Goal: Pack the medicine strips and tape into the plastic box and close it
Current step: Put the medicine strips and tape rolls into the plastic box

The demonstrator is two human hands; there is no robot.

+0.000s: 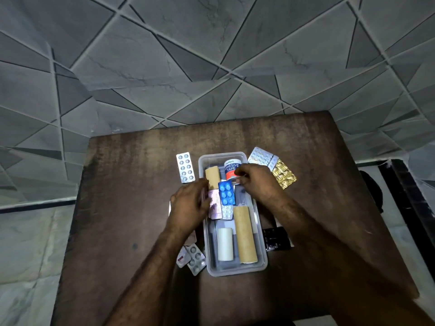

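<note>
packing is partway through: the clear plastic box (261, 234) on the table (122, 208) is holding adhesive tape (231, 169), rolls and a blue strip (226, 192). the left hand (190, 204) is apparently pinching a pink strip (214, 204); the right hand (255, 182) is curling, its grasp unclear. a silver strip (185, 167), a gold strip (283, 176) and others are lying outside; no lid is showing.

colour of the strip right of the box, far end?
Gold foil strip, embossed; head view shows it best.
</note>
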